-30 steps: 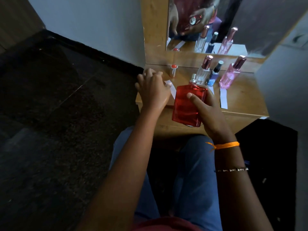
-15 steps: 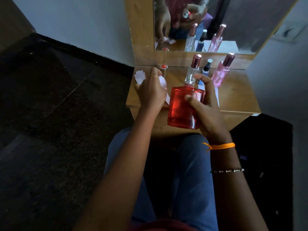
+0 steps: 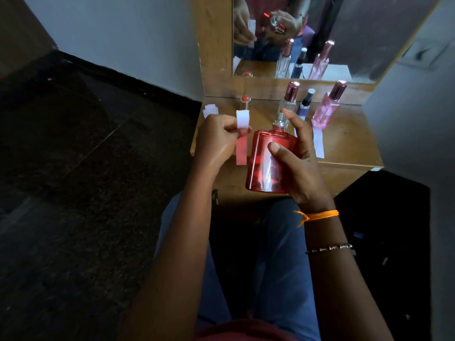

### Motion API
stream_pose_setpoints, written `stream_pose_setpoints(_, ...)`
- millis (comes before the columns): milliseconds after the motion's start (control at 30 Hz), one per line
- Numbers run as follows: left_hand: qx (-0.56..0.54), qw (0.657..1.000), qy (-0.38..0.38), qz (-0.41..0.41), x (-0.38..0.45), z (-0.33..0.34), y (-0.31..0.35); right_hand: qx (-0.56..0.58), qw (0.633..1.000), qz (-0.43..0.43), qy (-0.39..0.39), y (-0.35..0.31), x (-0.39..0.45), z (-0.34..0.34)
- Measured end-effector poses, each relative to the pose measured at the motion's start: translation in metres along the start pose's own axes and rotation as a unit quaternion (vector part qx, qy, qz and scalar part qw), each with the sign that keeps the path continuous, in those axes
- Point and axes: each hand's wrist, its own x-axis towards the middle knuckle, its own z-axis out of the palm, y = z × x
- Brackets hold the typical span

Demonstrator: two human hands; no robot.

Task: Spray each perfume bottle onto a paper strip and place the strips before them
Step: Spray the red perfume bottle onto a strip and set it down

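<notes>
Pink bottle (image 3: pixel 326 108), clear bottle (image 3: pixel 288 99) behind red bottle (image 3: pixel 269 161) — spare strips (image 3: pixel 210 111) left.

A small wooden bench (image 3: pixel 349 134) stands in a corner, its back edge against a wood-framed mirror (image 3: pixel 364 33) that rises straight above it. Left of the mirror runs a pale grey wall (image 3: pixel 110 33), met at its foot by a dark skirting band (image 3: pixel 128 80). Right of the bench another pale wall (image 3: pixel 418 119) closes the corner. The floor (image 3: pixel 61 180) to the left of the bench is dark speckled stone with thin joint lines. The light is dim, brightest on the walls beside the mirror.
</notes>
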Motion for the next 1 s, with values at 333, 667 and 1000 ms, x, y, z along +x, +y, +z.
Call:
stream_pose_setpoints(333, -0.124, 0.982, -0.082, -0.117, -0.008, -0.003, -0.006, -0.390, 0.917, -0.077, 0.025, -0.011, 0.006, 0.001)
stream_pose_setpoints(667, -0.104, 0.984, -0.109, -0.098, -0.010, -0.003, -0.004, -0.625, 0.769, -0.131, 0.004, -0.002, 0.009, 0.007)
stream_pose_setpoints(1000, -0.097, 0.985, -0.111, -0.092, -0.011, -0.003, -0.006, -0.623, 0.774, -0.112, 0.013, -0.002, 0.007, 0.009)
